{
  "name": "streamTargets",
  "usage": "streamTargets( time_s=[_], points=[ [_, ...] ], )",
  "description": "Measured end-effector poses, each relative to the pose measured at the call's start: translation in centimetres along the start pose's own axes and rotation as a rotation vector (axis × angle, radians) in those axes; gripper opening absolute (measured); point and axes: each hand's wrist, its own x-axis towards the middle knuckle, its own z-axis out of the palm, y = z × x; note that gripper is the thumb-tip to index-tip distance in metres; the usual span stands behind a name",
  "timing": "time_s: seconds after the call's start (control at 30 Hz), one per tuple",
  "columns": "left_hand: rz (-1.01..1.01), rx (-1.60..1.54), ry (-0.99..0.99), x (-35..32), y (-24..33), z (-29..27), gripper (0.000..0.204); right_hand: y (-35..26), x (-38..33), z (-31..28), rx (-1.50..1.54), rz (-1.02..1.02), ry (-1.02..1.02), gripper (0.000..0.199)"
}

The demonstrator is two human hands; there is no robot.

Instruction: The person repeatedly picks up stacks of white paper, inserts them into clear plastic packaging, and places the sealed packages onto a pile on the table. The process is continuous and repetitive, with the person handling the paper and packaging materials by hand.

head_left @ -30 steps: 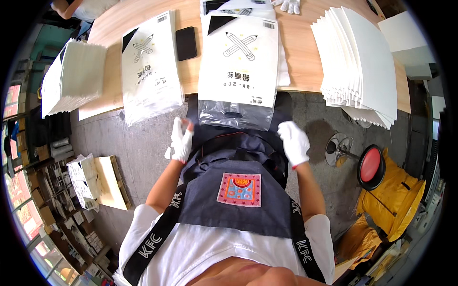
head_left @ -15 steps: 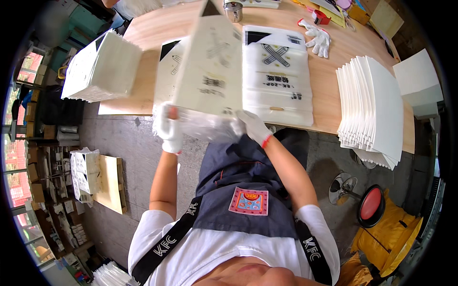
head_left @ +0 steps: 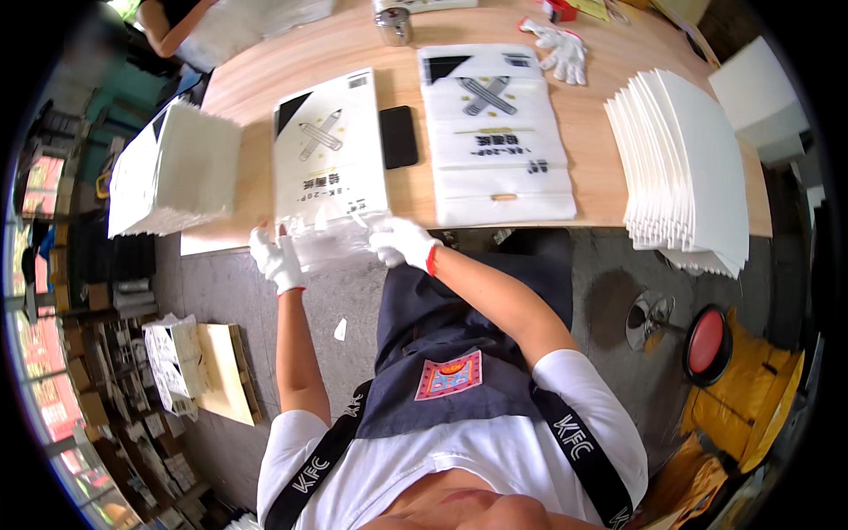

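Observation:
A plastic-packed pad of drawing paper (head_left: 325,146), with crossed pencils and a black corner on its front, lies flat at the table's front edge. Its clear bag flap (head_left: 331,243) hangs crumpled past that edge. At the flap's left corner is my left hand (head_left: 277,261), in a white glove with bare fingertips; thumb and fingers are apart. My right hand (head_left: 405,243), gloved in white with a red cuff, pinches the flap's right corner. Right of the pad lies a black phone (head_left: 399,137). Farther right is a stack of flat printed plastic bags (head_left: 499,168).
White packs (head_left: 181,168) are piled at the left, and fanned white sheets (head_left: 676,168) stand at the right edge. A metal tin (head_left: 393,26) and a spare glove (head_left: 558,51) lie toward the back. Another person's arm (head_left: 168,26) shows at far left. A round stool (head_left: 707,340) stands right.
The pad, held up and tilted before, has come down flat on the table, uncovering the phone. Both hands have lowered with it to the flap, and the view has shifted a little.

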Motion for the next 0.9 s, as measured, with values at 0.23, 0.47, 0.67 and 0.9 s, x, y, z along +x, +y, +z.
streamTargets(
  time_s=[0.23,0.47,0.67,0.9],
  points=[
    [0.469,-0.547,-0.708,-6.1,26.8,6.2,0.026,3.0,-11.1,-6.6,0.059,0.203,-0.039,0.008],
    [0.584,-0.101,-1.113,-8.4,33.8,15.2,0.024,1.6,-19.8,-10.8,0.006,-0.01,0.304,0.026],
    [0.482,-0.37,-1.23,-6.3,32.9,15.6,0.024,-4.5,-21.8,-12.5,0.073,-0.249,0.4,0.025],
    [0.689,-0.399,-1.021,-4.6,34.4,13.7,0.025,-11.5,-13.9,-16.5,-0.529,-0.474,0.865,0.056]
  ],
)
